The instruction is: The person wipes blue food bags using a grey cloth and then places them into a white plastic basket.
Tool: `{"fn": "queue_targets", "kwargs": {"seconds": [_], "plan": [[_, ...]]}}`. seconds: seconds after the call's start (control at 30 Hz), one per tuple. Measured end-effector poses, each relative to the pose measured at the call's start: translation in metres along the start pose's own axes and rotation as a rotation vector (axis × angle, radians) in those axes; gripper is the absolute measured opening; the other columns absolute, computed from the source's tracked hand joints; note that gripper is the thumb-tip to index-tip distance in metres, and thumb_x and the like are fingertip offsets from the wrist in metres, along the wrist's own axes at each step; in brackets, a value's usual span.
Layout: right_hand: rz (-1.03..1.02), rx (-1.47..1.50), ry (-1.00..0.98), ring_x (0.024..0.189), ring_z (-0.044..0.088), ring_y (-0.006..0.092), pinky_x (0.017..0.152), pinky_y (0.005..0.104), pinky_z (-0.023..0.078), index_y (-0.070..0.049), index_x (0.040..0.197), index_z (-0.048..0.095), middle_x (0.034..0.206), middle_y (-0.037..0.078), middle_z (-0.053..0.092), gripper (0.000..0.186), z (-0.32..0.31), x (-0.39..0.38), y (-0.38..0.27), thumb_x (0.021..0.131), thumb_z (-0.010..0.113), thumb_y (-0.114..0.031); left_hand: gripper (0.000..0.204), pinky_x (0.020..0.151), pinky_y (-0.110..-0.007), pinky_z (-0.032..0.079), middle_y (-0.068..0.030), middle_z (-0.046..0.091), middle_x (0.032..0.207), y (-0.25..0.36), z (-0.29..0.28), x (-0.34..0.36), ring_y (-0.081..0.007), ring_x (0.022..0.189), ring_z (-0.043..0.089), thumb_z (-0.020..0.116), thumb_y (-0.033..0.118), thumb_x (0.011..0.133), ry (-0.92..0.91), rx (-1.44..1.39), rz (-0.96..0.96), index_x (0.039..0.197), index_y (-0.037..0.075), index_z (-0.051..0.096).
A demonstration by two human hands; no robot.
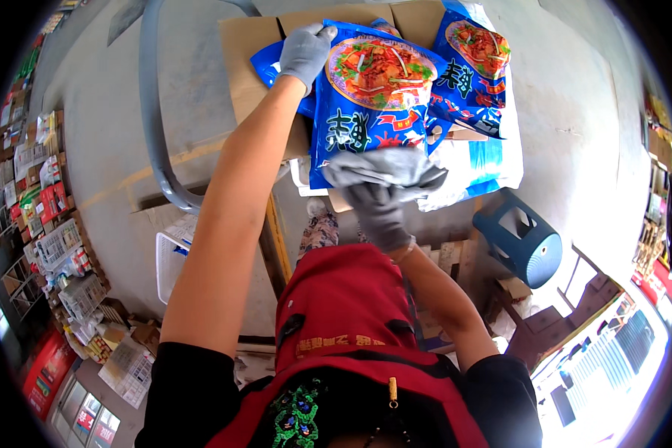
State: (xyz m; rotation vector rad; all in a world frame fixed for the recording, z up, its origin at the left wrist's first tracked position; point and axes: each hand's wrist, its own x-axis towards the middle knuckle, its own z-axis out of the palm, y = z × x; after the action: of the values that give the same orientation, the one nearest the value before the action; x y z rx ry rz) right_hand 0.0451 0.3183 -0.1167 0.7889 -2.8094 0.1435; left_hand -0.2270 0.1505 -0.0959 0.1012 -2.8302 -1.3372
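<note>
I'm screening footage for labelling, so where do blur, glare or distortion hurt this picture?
Head view, center: the gray cloth and gloved right hand are smeared, probably by motion, while the large blue bag and gloved left hand look fairly crisp; head view, lower right: strong glare washes out detail; head view, edges: fisheye distortion tilts the stacked goods at left, and corners go black.
</note>
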Motion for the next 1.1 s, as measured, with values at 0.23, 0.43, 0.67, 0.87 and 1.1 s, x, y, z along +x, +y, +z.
{"fn": "queue_targets", "kwargs": {"seconds": [0.23, 0.43, 0.67, 0.87, 1.1], "plan": [[0.414, 0.196, -0.133, 0.103, 0.051, 0.0342, 0.082, 0.0476, 0.043, -0.018, 0.114, 0.066, 0.116, 0.006, 0.056, 0.043, -0.014, -0.048, 0.049, 0.071, 0.06, -0.009, 0.036, 0.074, -0.042, 0.047, -0.0235, 0.064, 0.089, -0.001, 0.01, 0.002, -0.0409, 0.083, 0.06, 0.059, 0.038, 0.091, 0.015, 0.059, 0.044, 0.097, 0.003, 0.067], [0.434, 0.442, 0.058, 0.1, 0.053, 0.027, 0.084, 0.0414, 0.043, -0.016, 0.106, 0.069, 0.111, 0.002, 0.059, 0.036, -0.054, 0.029, -0.032, 0.073, 0.058, -0.007, 0.041, 0.08, -0.051, 0.048, -0.021, 0.066, 0.099, -0.005, 0.019, 0.001, -0.0417, 0.093, 0.061, 0.043, 0.044, 0.095, 0.105, 0.315, 0.053, 0.095, 0.008, 0.064], [0.473, 0.444, -0.033, 0.105, 0.054, 0.0278, 0.089, 0.0416, 0.047, -0.013, 0.113, 0.064, 0.118, 0.007, 0.059, 0.038, -0.009, -0.039, 0.044, 0.078, 0.053, -0.005, 0.038, 0.081, -0.05, 0.047, -0.023, 0.065, 0.097, -0.007, 0.009, 0.004, -0.042, 0.094, 0.06, 0.044, 0.038, 0.096, 0.062, 0.378, 0.112, 0.096, 0.005, 0.063], [1.488, 1.317, 0.522, 0.095, 0.062, 0.0222, 0.079, 0.0299, 0.054, 0.006, 0.123, 0.053, 0.113, 0.013, 0.06, 0.039, -0.029, -0.206, 0.165, 0.085, 0.05, -0.004, 0.034, 0.082, -0.048, 0.047, -0.0214, 0.064, 0.103, 0.006, 0.007, -0.009, -0.0406, 0.095, 0.06, 0.053, 0.035, 0.094, 0.132, 0.391, 0.108, 0.105, 0.004, 0.061], [1.205, 0.904, 0.559, 0.112, 0.054, 0.0228, 0.095, 0.0368, 0.047, 0.002, 0.132, 0.05, 0.128, 0.013, 0.054, 0.05, -0.126, -0.122, 0.09, 0.083, 0.055, -0.007, 0.036, 0.086, -0.035, 0.05, -0.0139, 0.061, 0.11, 0.031, -0.026, -0.234, -0.0197, 0.105, 0.059, 0.067, 0.024, 0.09, 0.165, -0.329, -0.321, 0.116, 0.001, 0.055]]}}
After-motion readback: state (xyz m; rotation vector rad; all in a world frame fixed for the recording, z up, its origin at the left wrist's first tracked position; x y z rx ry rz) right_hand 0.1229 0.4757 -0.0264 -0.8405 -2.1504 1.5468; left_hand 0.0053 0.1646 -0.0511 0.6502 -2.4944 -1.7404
